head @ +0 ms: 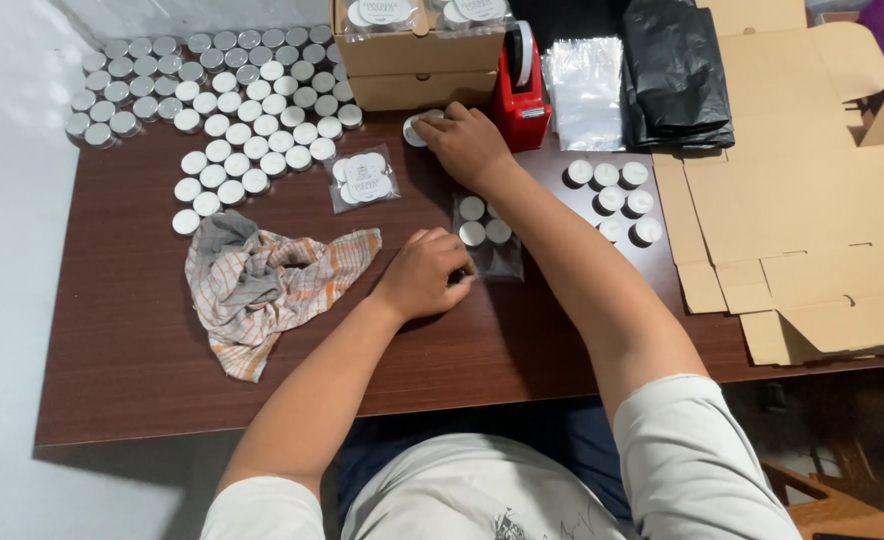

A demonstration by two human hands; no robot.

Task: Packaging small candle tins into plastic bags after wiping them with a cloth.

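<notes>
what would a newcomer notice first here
The big spread of white tealight candles at the table's far left stands out first. Then the two hands: the right hand reaches toward the red tape dispenser, the left hand rests beside a clear bag of candles.

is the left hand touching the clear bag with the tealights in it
Touching. The head view shows the left hand with its fingertips resting on the lower edge of the clear bag, no gap between them.

Likely packing workshop, tealights (pixel 232 105), flat cartons (pixel 802 200)
</notes>
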